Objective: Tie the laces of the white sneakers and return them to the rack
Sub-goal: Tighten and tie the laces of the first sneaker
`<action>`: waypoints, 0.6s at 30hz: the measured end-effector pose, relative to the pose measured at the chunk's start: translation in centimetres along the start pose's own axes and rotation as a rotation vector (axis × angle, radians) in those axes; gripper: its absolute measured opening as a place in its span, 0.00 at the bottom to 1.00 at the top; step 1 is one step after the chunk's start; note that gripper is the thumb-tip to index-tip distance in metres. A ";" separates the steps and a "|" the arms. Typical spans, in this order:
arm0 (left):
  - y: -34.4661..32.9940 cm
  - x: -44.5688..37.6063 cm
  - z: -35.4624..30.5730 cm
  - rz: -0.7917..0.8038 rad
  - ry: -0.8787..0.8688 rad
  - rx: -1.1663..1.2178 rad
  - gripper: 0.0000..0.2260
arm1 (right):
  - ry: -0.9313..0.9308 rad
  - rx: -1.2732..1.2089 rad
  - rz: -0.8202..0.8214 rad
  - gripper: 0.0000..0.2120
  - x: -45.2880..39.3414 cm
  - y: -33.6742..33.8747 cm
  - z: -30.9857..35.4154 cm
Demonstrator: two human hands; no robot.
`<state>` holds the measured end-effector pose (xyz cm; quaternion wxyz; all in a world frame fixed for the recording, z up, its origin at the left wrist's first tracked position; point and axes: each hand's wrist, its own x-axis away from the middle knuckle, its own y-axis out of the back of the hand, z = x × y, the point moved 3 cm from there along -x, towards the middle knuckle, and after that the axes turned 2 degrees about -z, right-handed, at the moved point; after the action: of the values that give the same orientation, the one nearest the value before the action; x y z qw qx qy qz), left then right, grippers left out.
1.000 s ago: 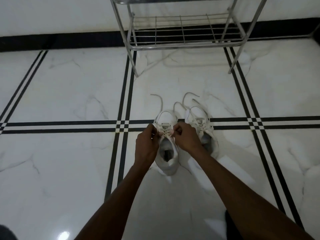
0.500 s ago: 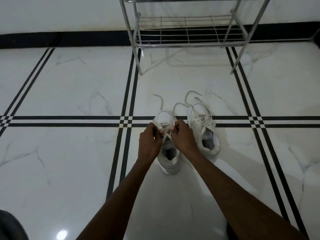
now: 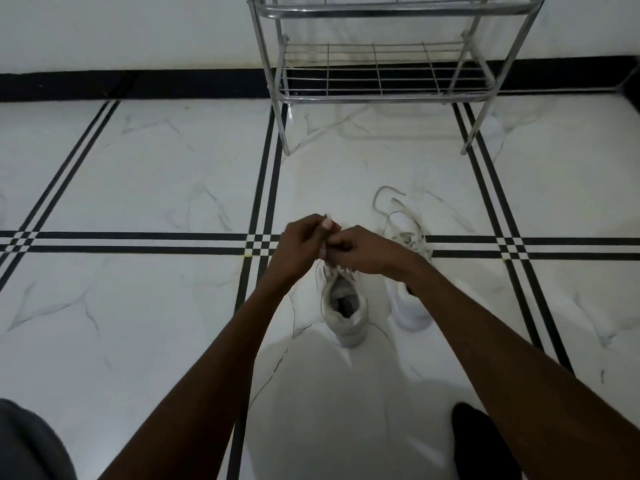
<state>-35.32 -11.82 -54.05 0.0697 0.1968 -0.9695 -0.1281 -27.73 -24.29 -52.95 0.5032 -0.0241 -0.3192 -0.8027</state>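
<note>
Two white sneakers stand side by side on the marble floor, toes away from me. Over the toe half of the left sneaker (image 3: 344,311), my left hand (image 3: 300,245) and my right hand (image 3: 363,251) meet, both pinching its laces; the toe is hidden under them. The right sneaker (image 3: 410,306) sits partly behind my right forearm, and its loose laces (image 3: 388,199) trail forward on the floor. The metal shoe rack (image 3: 381,95) stands beyond the shoes against the wall, its lower wire shelf bare.
The floor (image 3: 156,168) is white marble tile with black double stripes. A black skirting strip runs along the wall. The rack's front legs (image 3: 282,133) rest just ahead of the shoes. A dark shape (image 3: 485,441) lies at the lower right, grey fabric at the lower left corner.
My hands have lifted and drawn together above the left sneaker, pulling its laces up. The laces that lay on the floor ahead of that shoe are gone from there.
</note>
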 end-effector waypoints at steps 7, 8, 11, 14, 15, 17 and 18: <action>-1.5 1.1 2.6 0.016 0.199 0.137 0.25 | 0.092 0.157 -0.219 0.13 -0.4 2.3 -1.8; -1.6 0.9 2.7 -0.013 0.218 0.149 0.24 | 0.116 0.156 -0.281 0.07 -0.4 2.3 -1.9; -1.9 0.9 3.3 -0.073 0.262 0.147 0.23 | 0.164 0.108 -0.504 0.04 -0.5 2.1 -2.5; -2.0 1.0 3.3 -0.020 0.215 0.097 0.20 | 0.129 -0.060 -0.584 0.03 -0.7 1.9 -3.3; -1.9 1.0 3.2 -0.022 0.189 0.044 0.19 | 0.106 -0.168 -0.582 0.04 -0.7 1.9 -3.5; -1.2 0.7 3.2 -0.074 0.083 -0.164 0.19 | 0.075 -0.376 -0.559 0.06 -0.5 1.7 -3.8; -0.6 0.4 3.6 -0.119 0.026 -0.276 0.18 | 0.063 -0.461 -0.544 0.06 -0.4 1.6 -4.0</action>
<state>-36.14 -11.71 -57.63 0.1010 0.2439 -0.9285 -0.2613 -25.07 -26.55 -55.47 0.2621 -0.0265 -0.1086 -0.9586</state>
